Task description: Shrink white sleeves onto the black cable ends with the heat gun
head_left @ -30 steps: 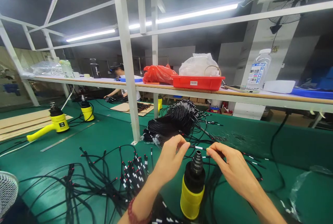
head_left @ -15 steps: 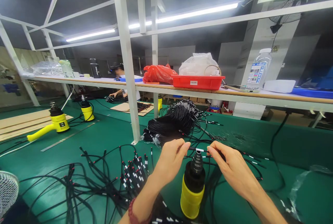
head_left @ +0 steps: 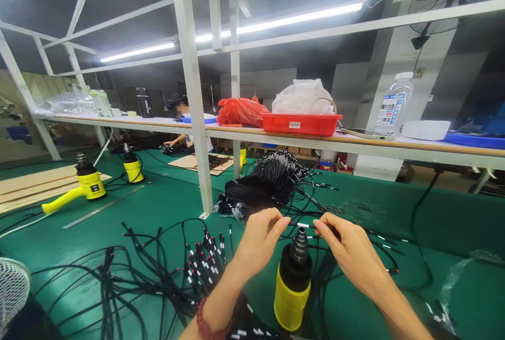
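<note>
**A close pinch under the strip lights [head_left: 300, 17]**

A factory room opens out ahead, with a white steel frame [head_left: 189, 82] holding a long shelf [head_left: 434, 145] over a green worktop [head_left: 465, 287]. On the shelf at 1 o'clock sit a red tray [head_left: 302, 125] with a clear plastic bag [head_left: 302, 98] in it, a red bag [head_left: 240, 112] just beside it, and a water bottle [head_left: 394, 103] further along at 2 o'clock. A co-worker [head_left: 181, 111] is far off at 11 o'clock.

At 12 o'clock, the left hand [head_left: 256, 248] and the right hand [head_left: 351, 253] are both closed in a pinch, thumbs against fingers, on a thin black cable [head_left: 303, 225] with a white band. They hold it level, just above the tip of an upright yellow-and-black heat gun [head_left: 294, 287] at 6 o'clock. A beaded bracelet [head_left: 207, 319] circles the left wrist.

A big bundle of black cables [head_left: 260, 185] lies past the hands at 12 o'clock, and a loose heap of cables [head_left: 158, 282] spreads at 8 o'clock. Two more yellow heat guns [head_left: 89, 185] stand at 10 o'clock.
</note>
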`<state>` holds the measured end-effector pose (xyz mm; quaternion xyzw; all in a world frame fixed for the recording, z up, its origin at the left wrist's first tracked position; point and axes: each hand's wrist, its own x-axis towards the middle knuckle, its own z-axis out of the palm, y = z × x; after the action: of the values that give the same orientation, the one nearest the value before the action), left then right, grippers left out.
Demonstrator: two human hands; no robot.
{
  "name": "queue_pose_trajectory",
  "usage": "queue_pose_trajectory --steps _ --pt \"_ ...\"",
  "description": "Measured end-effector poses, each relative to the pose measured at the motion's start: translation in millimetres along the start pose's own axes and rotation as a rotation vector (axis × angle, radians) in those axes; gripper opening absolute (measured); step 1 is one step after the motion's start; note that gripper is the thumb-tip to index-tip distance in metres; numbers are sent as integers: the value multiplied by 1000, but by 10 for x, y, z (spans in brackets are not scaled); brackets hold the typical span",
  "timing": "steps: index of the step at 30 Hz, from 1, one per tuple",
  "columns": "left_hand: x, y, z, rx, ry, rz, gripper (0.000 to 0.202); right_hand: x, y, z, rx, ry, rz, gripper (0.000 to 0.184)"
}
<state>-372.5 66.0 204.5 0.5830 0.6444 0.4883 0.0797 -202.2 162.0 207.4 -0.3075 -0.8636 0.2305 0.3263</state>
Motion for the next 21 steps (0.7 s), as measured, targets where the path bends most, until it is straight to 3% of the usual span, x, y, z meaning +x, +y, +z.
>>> queue_pose_trajectory --steps 16,18,21 --pt "10 45 -9 -67 37 9 5 4 24 5 14 5 -7 36" --pt "8 50 -11 -55 38 16 9 3 21 8 8 -1 6 38" --pt "-2 57 -18 -3 11 6 34 3 7 10 -24 -10 17 43"
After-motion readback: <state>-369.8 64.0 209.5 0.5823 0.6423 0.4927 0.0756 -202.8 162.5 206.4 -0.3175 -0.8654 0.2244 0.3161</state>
